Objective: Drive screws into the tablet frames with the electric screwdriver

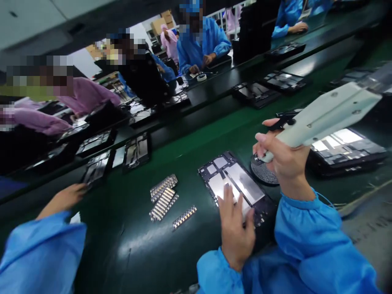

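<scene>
My left hand lies flat with fingers stretched out on the near end of a black device frame with silvery panels, which rests on the green belt. My right hand is raised above and to the right of the frame, closed around the grip of a white power screwdriver that slants up to the right. Just below that hand sits a round dark dish. Left of the frame lie strips of small metal parts.
A co-worker's blue-sleeved arm and hand reach onto the table at the lower left. More device frames and a dark tray lie along the belt. Several people in blue and pink coats work at the far side.
</scene>
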`<state>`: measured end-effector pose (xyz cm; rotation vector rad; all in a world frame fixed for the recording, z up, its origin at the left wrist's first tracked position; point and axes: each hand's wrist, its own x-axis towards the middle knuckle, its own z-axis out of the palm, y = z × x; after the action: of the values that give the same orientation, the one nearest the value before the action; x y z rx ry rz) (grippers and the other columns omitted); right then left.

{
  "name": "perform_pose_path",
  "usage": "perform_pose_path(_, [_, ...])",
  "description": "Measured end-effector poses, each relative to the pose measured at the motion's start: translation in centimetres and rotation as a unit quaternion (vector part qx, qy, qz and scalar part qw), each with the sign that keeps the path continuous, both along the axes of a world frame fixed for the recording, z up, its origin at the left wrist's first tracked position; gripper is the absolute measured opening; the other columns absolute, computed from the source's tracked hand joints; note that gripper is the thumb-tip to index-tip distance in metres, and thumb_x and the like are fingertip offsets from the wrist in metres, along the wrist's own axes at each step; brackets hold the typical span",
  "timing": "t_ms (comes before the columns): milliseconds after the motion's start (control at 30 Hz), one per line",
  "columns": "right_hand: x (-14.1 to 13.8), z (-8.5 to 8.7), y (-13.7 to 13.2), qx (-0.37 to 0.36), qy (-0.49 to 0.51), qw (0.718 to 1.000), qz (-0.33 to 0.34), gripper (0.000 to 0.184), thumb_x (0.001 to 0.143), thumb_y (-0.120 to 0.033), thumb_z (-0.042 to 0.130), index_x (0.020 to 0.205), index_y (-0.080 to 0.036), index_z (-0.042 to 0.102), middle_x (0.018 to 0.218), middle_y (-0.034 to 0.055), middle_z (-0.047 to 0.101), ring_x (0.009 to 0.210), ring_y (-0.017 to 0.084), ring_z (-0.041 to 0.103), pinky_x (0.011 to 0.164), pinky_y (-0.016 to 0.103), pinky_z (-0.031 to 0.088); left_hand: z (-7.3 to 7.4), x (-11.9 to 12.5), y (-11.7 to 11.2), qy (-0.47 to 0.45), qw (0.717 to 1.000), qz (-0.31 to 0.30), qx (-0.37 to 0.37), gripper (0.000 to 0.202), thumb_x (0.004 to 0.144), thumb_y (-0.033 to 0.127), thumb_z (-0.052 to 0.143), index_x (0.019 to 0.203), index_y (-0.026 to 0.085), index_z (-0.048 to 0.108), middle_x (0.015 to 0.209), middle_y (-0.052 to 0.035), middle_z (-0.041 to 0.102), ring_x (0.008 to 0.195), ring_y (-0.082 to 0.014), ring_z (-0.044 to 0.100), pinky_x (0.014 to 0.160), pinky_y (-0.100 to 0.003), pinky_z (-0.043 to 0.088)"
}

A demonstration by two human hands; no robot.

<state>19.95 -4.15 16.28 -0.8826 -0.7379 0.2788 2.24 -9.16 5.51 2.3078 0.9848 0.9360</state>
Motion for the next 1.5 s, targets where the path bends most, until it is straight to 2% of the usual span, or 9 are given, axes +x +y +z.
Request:
perform_pose_path(133, [-2.1, 0.1, 0.4, 0.008, 0.001, 0.999, 0.047, 0.024, 0.070, -0.016, 0.074, 0.091, -0.020, 0.062, 0.045, -0.0090, 0.052, 0.036, 0.011, 0.049, 0.043, 0.030, 0.047, -1.5, -2.5, 1.9, -0.117, 0.966, 0.154, -0.169, 0.062, 0.090, 0.027, 0.052, 0.147, 0.021, 0.028, 0.157, -0.0104, 0.020, 0.142, -0.0227, 0.023, 0.114, -0.037, 0.028])
perform_pose_path(267, [-2.9, -0.1, 0.7, -0.014, -0.003, 0.999, 0.043, 0.023, 0.069, -0.017, 0.075, 0.087, -0.021, 0.062, 0.044, -0.0088, 0.052, 0.035, 0.012, 0.048, 0.043, 0.031, 0.047, -2.5, -1.6, 2.8, -0.098, 0.965, 0.117, -0.215, 0.062, 0.087, 0.018, 0.048, 0.146, 0.013, 0.031, 0.152, -0.0125, 0.030, 0.142, -0.0223, 0.022, 0.117, -0.041, 0.023])
perform_pose_path(400, [-2.7, -0.3, 0.6, -0.035, -0.006, 0.999, 0.039, 0.024, 0.064, -0.017, 0.077, 0.083, -0.020, 0.063, 0.041, -0.0083, 0.052, 0.033, 0.013, 0.047, 0.043, 0.032, 0.047, -0.8, -1.7, 4.1, -0.069, 0.973, 0.075, -0.206, 0.055, 0.080, 0.010, 0.049, 0.135, 0.014, 0.050, 0.143, -0.0119, 0.045, 0.137, -0.0233, 0.035, 0.114, -0.044, 0.031])
perform_pose_path(600, [-1.8, -1.0, 0.1, -0.084, -0.029, 0.996, 0.011, 0.022, 0.063, -0.020, 0.080, 0.080, -0.023, 0.066, 0.045, -0.0055, 0.053, 0.036, 0.014, 0.048, 0.044, 0.035, 0.048, 2.0, -11.8, 5.9, 0.066, 0.962, 0.176, -0.198, 0.022, 0.083, 0.025, 0.054, 0.094, 0.019, 0.073, 0.103, -0.0076, 0.072, 0.097, -0.0216, 0.066, 0.089, -0.039, 0.052])
perform_pose_path(733, [-1.9, -1.3, 0.3, -0.077, -0.021, 0.996, 0.030, 0.024, 0.062, -0.018, 0.081, 0.079, -0.023, 0.066, 0.045, -0.0056, 0.053, 0.036, 0.015, 0.047, 0.043, 0.036, 0.046, 1.7, -17.2, 6.5, 0.131, 0.937, 0.258, -0.195, 0.027, 0.075, 0.035, 0.064, 0.095, 0.017, 0.071, 0.081, -0.0041, 0.067, 0.058, -0.0144, 0.056, 0.060, -0.031, 0.049])
perform_pose_path(867, [-2.5, -1.8, 0.7, -0.073, -0.027, 0.994, 0.083, 0.026, 0.063, -0.015, 0.080, 0.083, -0.023, 0.067, 0.046, -0.0051, 0.054, 0.037, 0.014, 0.048, 0.044, 0.036, 0.046, 1.3, -17.2, 6.8, 0.109, 0.943, 0.238, -0.204, 0.021, 0.067, 0.031, 0.069, 0.083, 0.017, 0.070, 0.079, -0.0021, 0.064, 0.058, -0.0115, 0.052, 0.060, -0.027, 0.045])
perform_pose_path(1133, [-4.2, -2.5, 1.0, -0.091, -0.063, 0.983, 0.148, 0.024, 0.071, -0.018, 0.075, 0.091, -0.022, 0.062, 0.046, -0.0073, 0.056, 0.038, 0.013, 0.052, 0.046, 0.032, 0.049, 2.4, -16.6, 9.0, -0.002, 0.886, 0.164, -0.433, 0.026, 0.053, 0.033, 0.078, 0.068, 0.014, 0.068, 0.062, -0.0020, 0.067, 0.057, -0.0129, 0.058, 0.059, -0.024, 0.045])
perform_pose_path(1367, [-5.0, -2.9, 1.4, -0.114, -0.063, 0.973, 0.189, 0.024, 0.075, -0.021, 0.072, 0.095, -0.021, 0.059, 0.048, -0.0082, 0.056, 0.041, 0.013, 0.054, 0.047, 0.031, 0.049, 2.1, -16.2, 8.5, 0.167, 0.955, 0.133, -0.205, 0.011, 0.071, 0.026, 0.063, 0.062, 0.019, 0.065, 0.067, -0.0017, 0.063, 0.063, -0.0159, 0.057, 0.061, -0.028, 0.044])
perform_pose_path(1500, [-5.6, -2.8, 1.8, -0.133, -0.051, 0.970, 0.199, 0.022, 0.073, -0.023, 0.073, 0.091, -0.020, 0.061, 0.047, -0.0076, 0.055, 0.040, 0.013, 0.053, 0.044, 0.030, 0.048, 2.8, -16.1, 6.9, 0.156, 0.974, 0.109, -0.121, 0.019, 0.080, 0.030, 0.055, 0.067, 0.021, 0.066, 0.077, -0.0049, 0.066, 0.072, -0.0184, 0.062, 0.068, -0.031, 0.048])
